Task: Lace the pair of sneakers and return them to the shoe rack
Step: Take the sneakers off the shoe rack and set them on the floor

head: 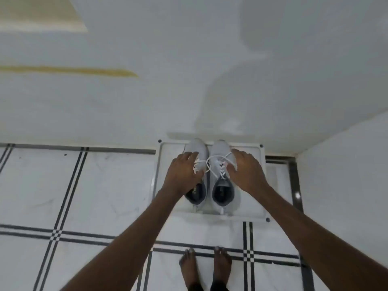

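Note:
Two light grey sneakers with white laces stand side by side, toes toward the wall, on the top of a white shoe rack [252,208]. My left hand [181,171] lies over the left sneaker [198,150], fingers curled around its laced middle. My right hand [246,171] grips the outer side of the right sneaker [219,150]. Loose white lace loops [216,159] cross between the two shoes. Both dark shoe openings face me.
The rack stands against a white wall [189,80], near a corner with a second wall [346,164] on the right. White floor tiles with black stripes [84,185] spread left and toward me. My bare feet [205,267] stand just in front of the rack.

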